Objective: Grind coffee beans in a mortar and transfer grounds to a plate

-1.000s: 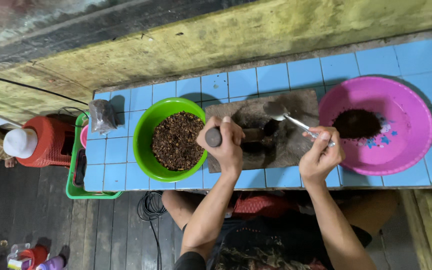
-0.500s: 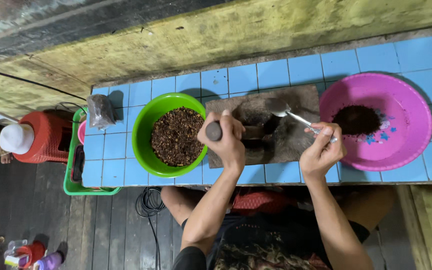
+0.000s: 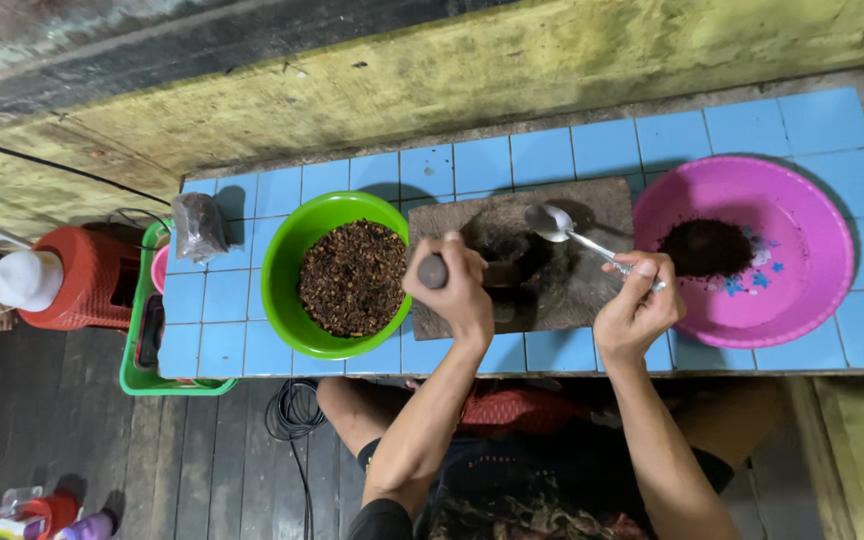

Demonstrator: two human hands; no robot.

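Note:
My left hand (image 3: 458, 286) grips a dark stone roller (image 3: 434, 271) lying across a flat grey grinding stone (image 3: 572, 290) on the blue-tiled counter. My right hand (image 3: 637, 306) holds a metal spoon (image 3: 555, 222) whose bowl hovers over the stone's upper middle. Dark ground paste sits on the stone near the roller. Left of the stone, a green bowl (image 3: 286, 292) holds coarse brown bits. On the right is a pink basin (image 3: 812, 270) with a small heap of dark ground matter (image 3: 704, 247).
A clear bag (image 3: 198, 225) with dark contents lies at the counter's far left. Beside the counter stand a green crate (image 3: 137, 370) and a red plastic container (image 3: 92, 278) with a white lid. A black cable (image 3: 297, 430) hangs below. A yellowish wall (image 3: 472, 80) backs the counter.
The spoon's bowl has shifted a little toward the upper middle of the stone. My left hand stays on the roller at about the same place.

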